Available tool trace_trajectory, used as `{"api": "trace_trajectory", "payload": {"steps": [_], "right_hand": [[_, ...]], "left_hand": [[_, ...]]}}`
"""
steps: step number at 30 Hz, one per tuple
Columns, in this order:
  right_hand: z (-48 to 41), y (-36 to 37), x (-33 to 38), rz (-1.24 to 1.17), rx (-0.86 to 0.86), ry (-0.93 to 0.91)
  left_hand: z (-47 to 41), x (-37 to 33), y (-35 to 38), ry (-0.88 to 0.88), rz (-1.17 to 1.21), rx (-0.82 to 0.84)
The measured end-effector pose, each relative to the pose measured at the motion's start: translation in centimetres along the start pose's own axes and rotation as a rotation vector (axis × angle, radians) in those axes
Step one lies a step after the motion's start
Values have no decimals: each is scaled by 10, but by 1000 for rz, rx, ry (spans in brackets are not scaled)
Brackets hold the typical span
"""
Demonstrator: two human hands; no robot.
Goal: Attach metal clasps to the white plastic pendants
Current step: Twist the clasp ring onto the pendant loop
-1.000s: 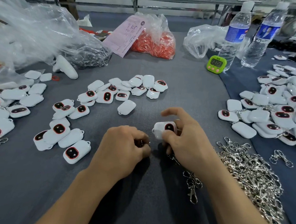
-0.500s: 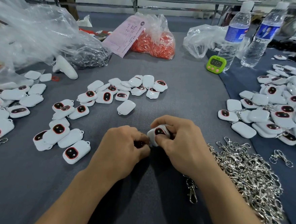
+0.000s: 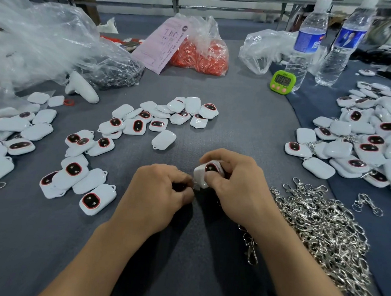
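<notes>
My right hand [image 3: 235, 187] grips a white plastic pendant [image 3: 207, 173] with a dark red-rimmed oval window, low at the table's middle. My left hand [image 3: 161, 191] is curled right beside it, with fingertips pinching the ring end of a metal clasp at the pendant's lower corner; the ring itself is mostly hidden. That clasp's chain and hook [image 3: 251, 250] trail out from under my right wrist. Loose pendants [image 3: 145, 121] lie scattered ahead and to the left. A heap of metal clasps [image 3: 327, 231] lies to the right.
Pendants with clasps are piled at the right [image 3: 361, 141]. At the back stand two water bottles [image 3: 306, 44], a green timer [image 3: 283, 81], a bag of orange parts [image 3: 201, 53] and clear plastic bags [image 3: 46, 45]. A white controller [image 3: 81, 89] lies at the left.
My right hand brought the pendant left and down against my left fingertips and closed its fingers over it. The left hand stayed nearly still.
</notes>
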State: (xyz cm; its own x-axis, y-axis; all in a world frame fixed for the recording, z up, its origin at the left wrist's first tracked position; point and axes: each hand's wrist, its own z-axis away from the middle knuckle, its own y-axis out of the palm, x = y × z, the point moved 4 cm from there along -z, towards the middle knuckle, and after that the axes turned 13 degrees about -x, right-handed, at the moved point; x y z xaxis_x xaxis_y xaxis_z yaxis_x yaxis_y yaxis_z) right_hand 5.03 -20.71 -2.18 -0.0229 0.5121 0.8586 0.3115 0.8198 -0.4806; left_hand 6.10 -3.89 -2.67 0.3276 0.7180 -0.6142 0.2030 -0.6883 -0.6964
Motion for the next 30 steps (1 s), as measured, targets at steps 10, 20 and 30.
{"api": "trace_trajectory", "payload": {"steps": [10, 20, 30], "right_hand": [[-2, 0, 1, 54, 51, -22], [-2, -1, 2, 7, 80, 16], [0, 0, 0, -15, 92, 34]], "left_hand": [[2, -1, 0, -13, 24, 19], [5, -3, -2, -11, -56, -52], [9, -12, -5, -76, -130, -99]]}}
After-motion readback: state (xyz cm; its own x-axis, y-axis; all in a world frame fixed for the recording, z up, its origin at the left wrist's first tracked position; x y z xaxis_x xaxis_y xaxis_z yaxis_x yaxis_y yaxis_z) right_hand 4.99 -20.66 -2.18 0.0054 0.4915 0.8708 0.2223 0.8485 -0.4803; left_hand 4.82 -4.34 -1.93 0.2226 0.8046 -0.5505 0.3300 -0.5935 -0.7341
